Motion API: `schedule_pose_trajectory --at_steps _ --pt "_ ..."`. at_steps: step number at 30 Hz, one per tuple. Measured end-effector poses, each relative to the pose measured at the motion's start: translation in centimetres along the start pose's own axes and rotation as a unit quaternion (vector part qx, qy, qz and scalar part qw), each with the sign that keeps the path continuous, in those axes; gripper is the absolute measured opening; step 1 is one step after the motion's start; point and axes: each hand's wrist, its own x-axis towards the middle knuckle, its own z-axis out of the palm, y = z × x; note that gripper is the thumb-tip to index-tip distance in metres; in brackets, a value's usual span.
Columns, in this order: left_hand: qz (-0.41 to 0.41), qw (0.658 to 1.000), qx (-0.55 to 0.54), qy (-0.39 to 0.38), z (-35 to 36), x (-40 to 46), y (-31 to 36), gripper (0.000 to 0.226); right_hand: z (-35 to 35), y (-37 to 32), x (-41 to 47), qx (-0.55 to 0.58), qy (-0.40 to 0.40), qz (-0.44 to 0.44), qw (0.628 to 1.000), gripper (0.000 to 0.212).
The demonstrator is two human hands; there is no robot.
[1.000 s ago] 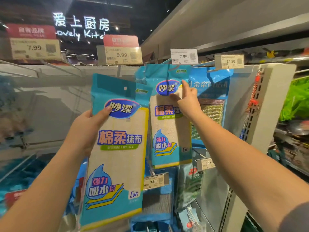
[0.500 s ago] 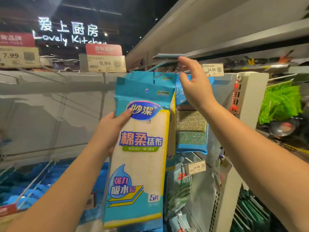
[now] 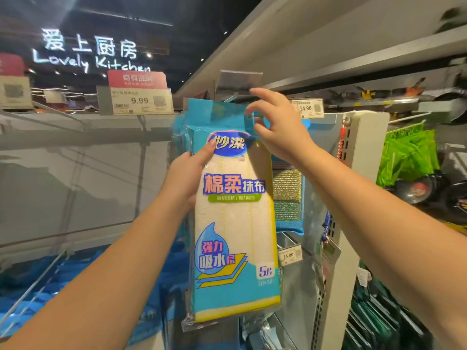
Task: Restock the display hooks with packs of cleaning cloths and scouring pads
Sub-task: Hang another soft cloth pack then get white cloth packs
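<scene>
Since a half second ago, the cleaning cloth pack (image 3: 235, 213) has risen until its header sits at the flipped-up price tag holder (image 3: 240, 80). Left hand (image 3: 188, 175) grips the pack's left edge; right hand (image 3: 275, 125) pinches its top right corner. The hang hole could miss the hidden hook tip and tear. It looks flat, glossy, yellow-edged, beside hanging scouring pads (image 3: 288, 195).

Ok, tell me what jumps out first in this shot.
The tall blue-and-cream cloth pack fills the centre, held up by the left hand at its left edge. The right hand reaches to the pack's top by the flipped-up tag holder. Behind, top left, glows the "Lovely Kitchen" sign, with a 9.99 price tag beneath it.
</scene>
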Motion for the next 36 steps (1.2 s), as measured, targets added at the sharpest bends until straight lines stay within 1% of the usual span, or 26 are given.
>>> schedule_pose_trajectory --at_steps 2,4,10,14,16,17,19,21,23,24,25,27,28,29,31,32,33,34,35,36 --pt "-0.002 1.0 0.008 -0.005 0.1 0.2 0.0 0.047 0.2 -0.1 0.0 -0.037 -0.03 -0.004 0.999 0.033" --pt "-0.005 1.0 0.008 -0.011 0.2 0.4 0.0 0.044 0.6 -0.2 0.0 -0.061 -0.042 -0.002 0.997 0.037" --pt "-0.024 1.0 -0.019 0.002 0.4 1.1 0.0 0.045 1.5 0.1 0.0 -0.133 -0.036 -0.003 0.99 0.048" --pt "-0.034 0.999 -0.021 0.014 0.4 1.7 -0.4 0.047 1.8 0.0 -0.2 -0.144 -0.031 -0.006 0.989 0.05" --pt "-0.037 0.999 -0.024 0.017 0.5 2.0 -0.5 0.048 2.1 0.1 -0.7 -0.12 -0.019 0.009 0.993 0.05" --pt "-0.038 0.999 -0.025 0.022 0.6 2.1 -0.6 0.048 2.4 0.1 -1.3 -0.088 -0.008 0.031 0.996 0.05" --pt "-0.031 0.999 -0.02 0.033 0.3 2.5 -1.0 0.045 3.7 0.3 -3.8 0.016 0.009 0.1 0.995 0.051" --pt "-0.007 0.999 -0.007 0.046 0.1 2.5 -1.5 0.039 5.6 0.4 -7.4 0.122 -0.008 0.17 0.978 0.058" --pt "0.024 0.998 0.019 0.059 -0.1 2.5 -2.0 0.036 7.4 0.2 -11.1 0.186 -0.049 0.229 0.954 0.07" --pt "0.033 0.996 0.045 0.064 -0.2 2.4 -2.1 0.041 8.2 0.0 -12.5 0.207 -0.072 0.256 0.942 0.074" --pt "0.041 0.994 0.071 0.066 -0.3 2.6 -2.3 0.05 9.0 -0.2 -13.7 0.223 -0.09 0.274 0.931 0.076" --pt "0.055 0.985 0.133 0.094 -0.4 2.6 -2.6 0.069 10.2 -0.4 -15.0 0.246 -0.101 0.283 0.921 0.081" --pt "0.067 0.977 0.17 0.114 -0.2 2.1 -2.5 0.07 10.7 -0.4 -15.2 0.253 -0.101 0.281 0.92 0.083" --pt "0.085 0.966 0.209 0.13 -0.1 1.5 -2.6 0.065 10.9 -0.3 -15.2 0.258 -0.101 0.28 0.919 0.084" --pt "0.139 0.929 0.291 0.183 -0.5 0.6 -3.9 0.054 11.3 -0.1 -15.2 0.263 -0.097 0.283 0.917 0.084" --pt "0.172 0.903 0.326 0.219 -0.8 0.0 -4.6 0.058 11.5 0.0 -15.2 0.26 -0.095 0.283 0.918 0.083" --pt "0.194 0.881 0.353 0.249 -1.3 -0.5 -5.4 0.069 11.7 0.0 -15.2 0.253 -0.095 0.281 0.921 0.083" --pt "0.188 0.874 0.367 0.258 -1.9 -0.8 -6.3 0.082 11.9 0.0 -15.1 0.243 -0.097 0.277 0.925 0.084" --pt "0.154 0.885 0.367 0.243 -2.5 -0.9 -7.2 0.093 12.1 0.0 -15.1 0.231 -0.104 0.272 0.928 0.086" --pt "0.101 0.903 0.359 0.214 -3.0 -0.9 -8.1 0.098 12.3 0.0 -15.1 0.222 -0.112 0.269 0.931 0.087"
